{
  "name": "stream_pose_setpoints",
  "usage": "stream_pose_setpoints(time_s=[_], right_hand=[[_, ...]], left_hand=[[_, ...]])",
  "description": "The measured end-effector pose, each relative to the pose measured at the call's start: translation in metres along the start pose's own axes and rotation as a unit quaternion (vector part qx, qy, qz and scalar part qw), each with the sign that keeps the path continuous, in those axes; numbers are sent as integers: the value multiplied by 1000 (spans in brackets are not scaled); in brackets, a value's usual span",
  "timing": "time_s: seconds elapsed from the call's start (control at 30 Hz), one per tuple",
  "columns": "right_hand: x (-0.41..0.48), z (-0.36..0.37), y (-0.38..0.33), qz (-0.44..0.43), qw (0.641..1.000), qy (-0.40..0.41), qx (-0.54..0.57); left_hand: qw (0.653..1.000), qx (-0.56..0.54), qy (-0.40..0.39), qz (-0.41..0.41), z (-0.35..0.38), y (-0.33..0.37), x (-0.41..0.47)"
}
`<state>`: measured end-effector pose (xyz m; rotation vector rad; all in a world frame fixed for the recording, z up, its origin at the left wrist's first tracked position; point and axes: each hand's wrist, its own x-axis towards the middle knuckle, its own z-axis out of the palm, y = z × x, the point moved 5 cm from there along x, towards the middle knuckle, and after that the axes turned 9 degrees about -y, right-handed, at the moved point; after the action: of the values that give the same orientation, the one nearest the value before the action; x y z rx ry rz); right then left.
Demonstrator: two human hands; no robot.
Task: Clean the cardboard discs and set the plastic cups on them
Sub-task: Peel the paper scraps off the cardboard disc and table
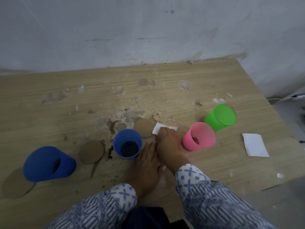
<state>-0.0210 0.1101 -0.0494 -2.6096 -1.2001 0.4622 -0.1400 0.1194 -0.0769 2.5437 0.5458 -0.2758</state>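
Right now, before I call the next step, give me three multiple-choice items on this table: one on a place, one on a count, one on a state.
1. The left hand lies beside which cup?
A. the green cup
B. the pink cup
C. the smaller blue cup

2. How many plastic cups stand on the table?
A. three
B. four
C. five

3. The cardboard disc between the two blue cups is:
A. bare
B. under a cup
C. held in a hand

Answers:
1 C: the left hand lies flat, its fingers right next to the smaller blue cup.
2 B: the larger blue cup, the smaller blue one, one pink and one green.
3 A: nothing stands on that disc and no hand touches it.
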Motion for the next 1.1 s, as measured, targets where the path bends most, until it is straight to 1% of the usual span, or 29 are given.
stream_pose_setpoints(time_s=[0.07, 0.17, 0.3, 0.4, 0.47, 0.5, 0.6, 0.7, 0.73, 0.8, 0.9, 1.03, 1.07, 1.1], right_hand=[[-10, 6, 6, -22, 999, -11, -29], [-13, 4, 15, -10, 1000, 4, -17], [1, -9, 6, -5, 1000, 23, 20], [-2, -3, -1, -55, 998, -13, -34], [-12, 2, 3, -75, 996, -19, -38], [-17, 4, 7, -71, 997, -17, -29], [-14, 6, 13, -47, 996, -34, -70], [5, -6, 11, 10, 1000, 3, -14], [10, -8, 7, 12, 1000, 15, -6], [13, -7, 0, -18, 1000, 3, -10], [-5, -1, -3, -65, 994, -53, -74], [-20, 4, 10, -62, 991, -64, -98], [-15, 4, 12, -55, 992, -54, -102], [-8, 2, 14, -35, 995, -36, -83]], left_hand=[[999, 27, 17, 4, 3, -1, 0], [998, 58, 33, 7, 6, -2, 1], [994, 97, 49, 6, 5, -3, 1], [993, 99, 64, -4, 10, -4, 3], [994, 95, 58, -8, 11, -4, 4], [994, 92, 55, -7, 12, -4, 4], [995, 86, 56, -1, 13, -5, 4], [995, 82, 55, 0, 11, -6, 3], [995, 82, 57, 1, 11, -6, 3], [994, 82, 74, 6, 9, -6, 2], [991, 93, 93, 9, 9, -3, 1], [989, 115, 91, 4, 7, -2, 0], [989, 114, 90, 0, 7, -2, 0], [990, 109, 89, -1, 7, -3, 1]])
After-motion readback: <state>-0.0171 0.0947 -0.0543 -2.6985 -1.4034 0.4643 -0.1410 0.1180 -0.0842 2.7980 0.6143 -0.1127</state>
